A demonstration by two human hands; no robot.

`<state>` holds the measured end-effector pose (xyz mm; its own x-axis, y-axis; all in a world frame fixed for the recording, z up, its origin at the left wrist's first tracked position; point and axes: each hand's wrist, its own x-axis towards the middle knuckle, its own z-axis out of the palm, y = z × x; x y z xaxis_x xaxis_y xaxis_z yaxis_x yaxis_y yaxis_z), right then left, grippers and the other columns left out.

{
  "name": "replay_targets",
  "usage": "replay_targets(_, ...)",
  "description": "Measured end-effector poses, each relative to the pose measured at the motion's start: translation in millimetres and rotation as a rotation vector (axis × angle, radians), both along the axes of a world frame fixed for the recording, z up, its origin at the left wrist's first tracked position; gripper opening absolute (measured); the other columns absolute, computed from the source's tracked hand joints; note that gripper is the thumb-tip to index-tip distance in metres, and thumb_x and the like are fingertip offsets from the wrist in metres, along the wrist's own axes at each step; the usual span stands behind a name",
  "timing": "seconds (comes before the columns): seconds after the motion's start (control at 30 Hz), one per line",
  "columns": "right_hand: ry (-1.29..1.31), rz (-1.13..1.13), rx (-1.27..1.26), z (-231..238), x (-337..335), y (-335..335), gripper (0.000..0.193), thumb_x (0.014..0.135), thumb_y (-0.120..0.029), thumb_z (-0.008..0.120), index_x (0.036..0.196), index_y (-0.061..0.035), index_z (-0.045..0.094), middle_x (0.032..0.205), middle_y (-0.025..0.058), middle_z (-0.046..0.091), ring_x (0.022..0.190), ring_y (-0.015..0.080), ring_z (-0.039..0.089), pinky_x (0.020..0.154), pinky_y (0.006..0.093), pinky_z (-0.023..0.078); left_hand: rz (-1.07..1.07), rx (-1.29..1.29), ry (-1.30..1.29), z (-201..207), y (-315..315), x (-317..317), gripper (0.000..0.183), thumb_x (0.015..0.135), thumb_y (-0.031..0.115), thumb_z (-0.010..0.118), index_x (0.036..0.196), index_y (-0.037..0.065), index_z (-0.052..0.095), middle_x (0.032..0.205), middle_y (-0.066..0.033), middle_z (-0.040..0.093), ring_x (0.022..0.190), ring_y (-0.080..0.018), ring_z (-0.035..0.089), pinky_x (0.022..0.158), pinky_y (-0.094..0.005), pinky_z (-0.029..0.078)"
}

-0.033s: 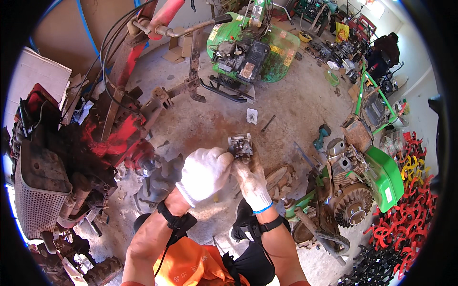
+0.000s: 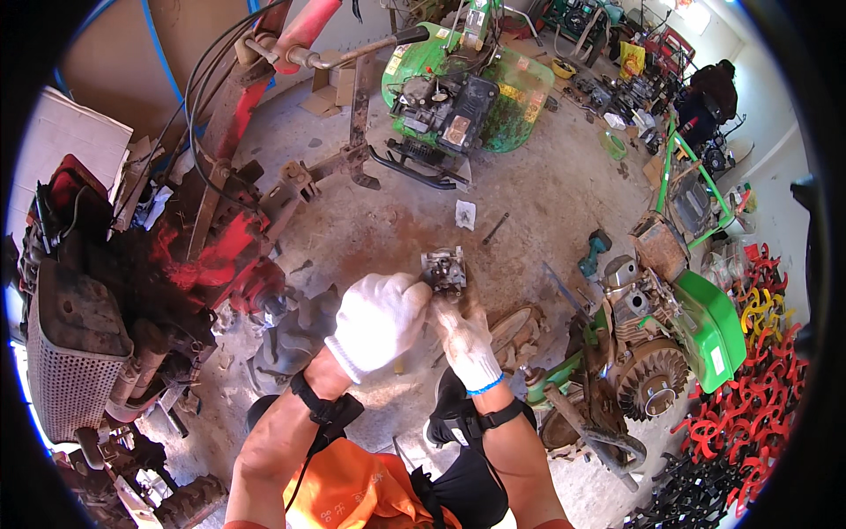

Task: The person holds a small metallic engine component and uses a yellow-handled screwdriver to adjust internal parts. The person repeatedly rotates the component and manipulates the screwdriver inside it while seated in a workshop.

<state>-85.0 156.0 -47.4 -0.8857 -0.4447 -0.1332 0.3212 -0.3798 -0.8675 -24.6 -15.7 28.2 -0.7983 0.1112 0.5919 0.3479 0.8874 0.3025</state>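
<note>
A small grey metal part that looks like a carburetor (image 2: 445, 270) is held up in front of me, above the concrete floor. My left hand (image 2: 379, 316), in a white knitted glove, is closed with its fingertips at the part's lower left side. Bright light washes out much of that glove. From below, my right hand (image 2: 463, 337), in a stained white glove with a blue cuff edge, grips the carburetor with bent fingers. The two hands nearly touch, and the fingertips are partly hidden behind the gloves and the part.
A green tiller machine (image 2: 449, 97) stands ahead, rusty red machinery (image 2: 207, 256) at left. To the right are a teal power tool (image 2: 595, 253), an engine with a finned flywheel (image 2: 650, 385) and piled red blades (image 2: 740, 406). A bolt-like rod (image 2: 496, 227) lies ahead; another person (image 2: 712, 93) is far right.
</note>
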Motion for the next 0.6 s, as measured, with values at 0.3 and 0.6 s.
replay_targets(0.3, -0.005, -0.009, -0.019, 2.5, 1.4, 1.9, 0.088, 0.101, -0.011, 0.075, 0.174, -0.0140, 0.024, 0.154, 0.0104, 0.055, 0.132, 0.0210, 0.060, 0.105, 0.0373, 0.058, -0.016, 0.103, -0.101, 2.7, -1.9, -1.7, 0.018, 0.082, 0.011, 0.082, 0.100, 0.011, 0.077, 0.101, -0.0100, 0.075, 0.083, -0.0354, 0.072, 0.074, -0.0441, 0.059)
replay_targets(0.6, 0.081, -0.015, 0.051, -5.8, -2.8, -0.3, 0.088, 0.100, -0.007, 0.073, 0.173, -0.0125, 0.024, 0.153, 0.0106, 0.057, 0.129, 0.0203, 0.062, 0.107, 0.0356, 0.056, -0.009, 0.064, 0.029, 0.5, -0.5, -5.2, 0.020, 0.081, 0.017, 0.082, 0.098, 0.010, 0.074, 0.093, -0.0087, 0.072, 0.076, -0.0333, 0.071, 0.068, -0.0445, 0.058)
